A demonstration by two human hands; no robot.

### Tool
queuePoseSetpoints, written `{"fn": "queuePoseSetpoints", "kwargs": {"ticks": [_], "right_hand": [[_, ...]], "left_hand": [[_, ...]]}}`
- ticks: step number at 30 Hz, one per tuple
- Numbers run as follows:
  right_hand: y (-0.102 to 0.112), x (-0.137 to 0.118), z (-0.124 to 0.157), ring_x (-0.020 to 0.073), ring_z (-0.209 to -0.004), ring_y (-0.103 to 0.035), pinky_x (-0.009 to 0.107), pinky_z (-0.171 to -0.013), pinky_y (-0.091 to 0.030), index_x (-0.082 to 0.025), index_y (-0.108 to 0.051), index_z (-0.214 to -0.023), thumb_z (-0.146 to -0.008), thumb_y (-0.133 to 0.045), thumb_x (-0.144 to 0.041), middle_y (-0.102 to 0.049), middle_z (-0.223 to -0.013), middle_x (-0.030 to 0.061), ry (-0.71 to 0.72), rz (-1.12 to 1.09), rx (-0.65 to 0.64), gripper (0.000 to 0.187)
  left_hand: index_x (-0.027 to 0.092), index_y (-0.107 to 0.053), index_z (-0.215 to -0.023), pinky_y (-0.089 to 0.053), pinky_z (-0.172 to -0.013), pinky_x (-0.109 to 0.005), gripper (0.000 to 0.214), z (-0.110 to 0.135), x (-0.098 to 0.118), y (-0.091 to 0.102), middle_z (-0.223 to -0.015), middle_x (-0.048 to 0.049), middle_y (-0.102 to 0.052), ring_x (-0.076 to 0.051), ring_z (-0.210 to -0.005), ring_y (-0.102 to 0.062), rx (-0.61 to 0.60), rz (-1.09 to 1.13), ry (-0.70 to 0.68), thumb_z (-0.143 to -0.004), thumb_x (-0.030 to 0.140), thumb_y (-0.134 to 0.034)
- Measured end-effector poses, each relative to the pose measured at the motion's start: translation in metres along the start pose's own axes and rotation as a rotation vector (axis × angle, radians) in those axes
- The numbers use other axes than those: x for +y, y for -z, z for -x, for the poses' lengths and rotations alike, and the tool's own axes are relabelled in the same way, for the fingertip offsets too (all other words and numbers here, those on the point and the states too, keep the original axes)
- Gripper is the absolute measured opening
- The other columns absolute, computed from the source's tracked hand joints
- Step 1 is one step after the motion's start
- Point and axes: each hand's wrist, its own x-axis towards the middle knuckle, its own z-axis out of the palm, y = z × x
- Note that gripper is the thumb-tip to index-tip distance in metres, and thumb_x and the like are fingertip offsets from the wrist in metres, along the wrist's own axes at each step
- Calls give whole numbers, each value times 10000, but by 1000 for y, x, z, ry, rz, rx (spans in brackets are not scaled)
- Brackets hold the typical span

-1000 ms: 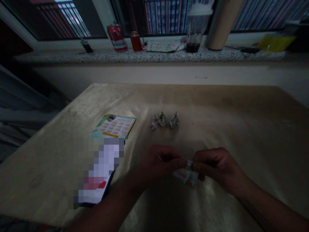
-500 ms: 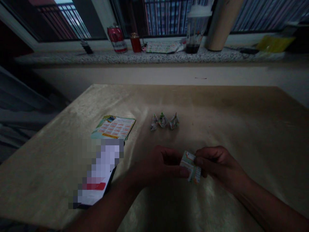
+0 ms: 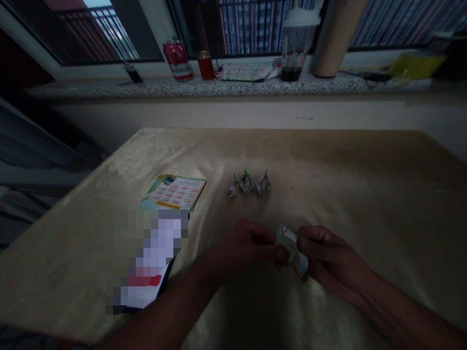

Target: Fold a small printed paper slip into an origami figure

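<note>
- Over the table, in the head view, I see the small folded paper; left hand and right hand both pinch it with their fingers.
- I think soft pinches and matched edges make neat folds.
- On the windowsill, a clear cup has dark liquid inside; I can't tell what the red can holds.

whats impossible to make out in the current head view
All in the head view:
Far side of the folded paper: hidden by its near face and by the left hand and right hand.
Screen content of the phone: mostly masked by pixel blocks.
Fine print on the card: too small and dim.
Top of the beige cylinder: cut off by the upper edge.
</note>
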Motion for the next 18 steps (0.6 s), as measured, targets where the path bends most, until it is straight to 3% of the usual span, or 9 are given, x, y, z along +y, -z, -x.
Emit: {"fn": "queuePoseSetpoints", "kwargs": {"ticks": [4,9,12,18], "right_hand": [[-2,-3,0,87,-504,-613,178,-492,-503,-161,-792,-739,-764,-873,-394,-700,-602,20,49,45,-23,248],[-3,-7,1,64,-514,-573,152,-501,-463,-154,-795,-718,-831,-827,-321,-684,-586,9,217,338,2,204],[-4,-9,4,75,-515,-578,162,-479,-454,-156,-794,-746,-849,-803,-366,-689,-604,17,236,349,-26,234],[-7,-12,7,86,-514,-563,181,-475,-448,-151,-783,-730,-840,-804,-379,-664,-590,16,249,426,-8,254]], "left_hand": [[144,-819,-820,-529,-733,-248,233,4,2,0,-767,-44,-783,-146,-717,-706,-35,-21,4,-695,319,-910],[145,-815,-761,-549,-781,-324,138,10,4,0,-826,-85,-794,-199,-782,-723,-140,-31,-86,-756,272,-869],[144,-812,-757,-528,-688,-267,196,9,3,2,-732,-59,-781,-160,-678,-699,2,-86,-62,-731,324,-887],[137,-804,-729,-510,-655,-261,259,12,6,1,-719,-61,-780,-163,-664,-694,-9,-108,-6,-679,365,-917]]}}
